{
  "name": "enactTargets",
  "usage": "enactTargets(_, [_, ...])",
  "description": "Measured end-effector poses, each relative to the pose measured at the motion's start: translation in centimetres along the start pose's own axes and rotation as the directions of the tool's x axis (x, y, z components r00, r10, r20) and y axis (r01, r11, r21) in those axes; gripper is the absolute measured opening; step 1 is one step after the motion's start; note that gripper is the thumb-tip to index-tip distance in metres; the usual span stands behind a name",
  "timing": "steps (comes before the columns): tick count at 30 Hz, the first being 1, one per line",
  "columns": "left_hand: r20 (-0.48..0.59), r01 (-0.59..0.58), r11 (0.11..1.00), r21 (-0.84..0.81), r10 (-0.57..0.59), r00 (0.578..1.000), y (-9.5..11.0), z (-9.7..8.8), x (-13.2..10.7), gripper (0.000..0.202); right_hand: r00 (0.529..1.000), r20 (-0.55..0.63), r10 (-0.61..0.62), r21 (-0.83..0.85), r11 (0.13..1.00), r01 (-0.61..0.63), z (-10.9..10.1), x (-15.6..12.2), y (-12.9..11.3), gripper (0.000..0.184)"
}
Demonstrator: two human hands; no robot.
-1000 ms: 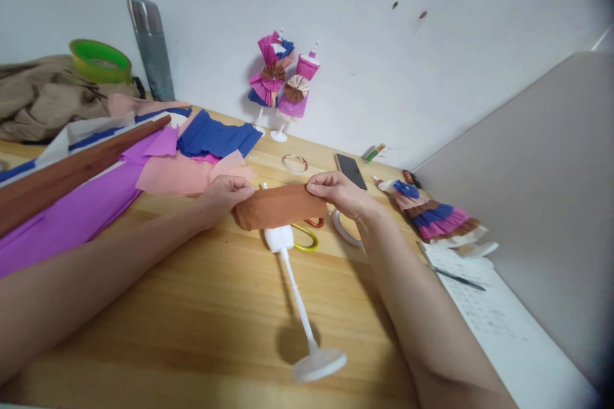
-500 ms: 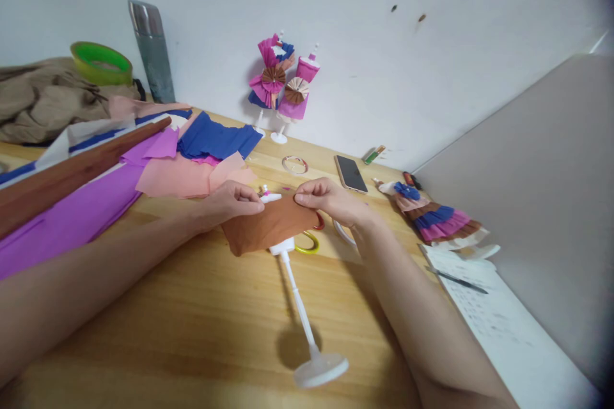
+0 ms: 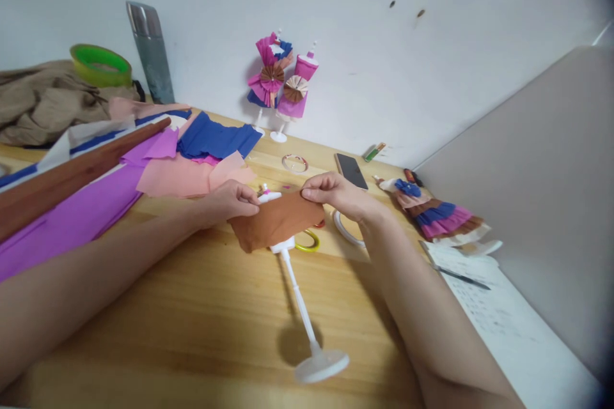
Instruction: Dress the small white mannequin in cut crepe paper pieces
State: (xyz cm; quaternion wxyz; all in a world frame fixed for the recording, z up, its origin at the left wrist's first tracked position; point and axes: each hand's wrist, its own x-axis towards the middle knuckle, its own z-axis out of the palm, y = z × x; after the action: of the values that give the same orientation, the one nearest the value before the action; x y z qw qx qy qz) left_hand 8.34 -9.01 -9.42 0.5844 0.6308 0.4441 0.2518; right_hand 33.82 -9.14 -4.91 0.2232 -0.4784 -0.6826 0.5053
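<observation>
A white mini mannequin stand [image 3: 307, 313] lies tilted on the wooden table [image 3: 192, 313], its round base nearest me. A piece of brown crepe paper [image 3: 275, 222] is draped over its torso. My left hand [image 3: 229, 199] pinches the paper's left upper edge. My right hand [image 3: 336, 193] pinches the right upper edge. Both hands are closed on the paper, with the mannequin's neck showing between them.
Crepe paper sheets in purple [image 3: 71, 217], pink [image 3: 182, 176], blue [image 3: 215, 137] and a brown roll [image 3: 71, 169] lie left. Two dressed mannequins [image 3: 281, 83] stand by the wall, another [image 3: 439, 214] lies right. Phone [image 3: 351, 170], tape rings [image 3: 346, 230], scissors handle [image 3: 307, 241], papers with pen [image 3: 480, 294], flask [image 3: 149, 51].
The brown paper was held stretched above the mannequin's torso, then came down over it. My hands moved closer together, and the paper now wraps the torso.
</observation>
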Motion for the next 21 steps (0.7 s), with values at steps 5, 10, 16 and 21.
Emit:
enactTargets(5, [0.021,-0.043,0.999,-0.031,0.044,0.999,-0.3,-0.1,0.3,0.01,0.999,-0.035,-0.022,-0.043,0.999,0.02,-1.1,-0.6,-0.7,0.044])
enactTargets(10, [0.024,-0.03,0.999,-0.014,0.03,0.999,-0.6,-0.2,0.5,0.01,0.998,-0.06,-0.007,-0.049,0.999,0.004,-2.2,-1.2,-0.9,0.042])
enactTargets(16, [0.104,-0.023,0.995,-0.098,0.034,0.994,-0.6,-0.5,0.4,0.013,0.995,-0.104,-0.005,-0.031,1.0,0.001,-3.2,-1.7,-0.9,0.04])
enactTargets(21, [0.107,-0.088,0.971,-0.223,0.114,0.988,-0.6,-0.6,0.1,0.034,0.997,-0.069,-0.026,-0.009,1.0,0.025,-2.1,-2.0,-2.0,0.041])
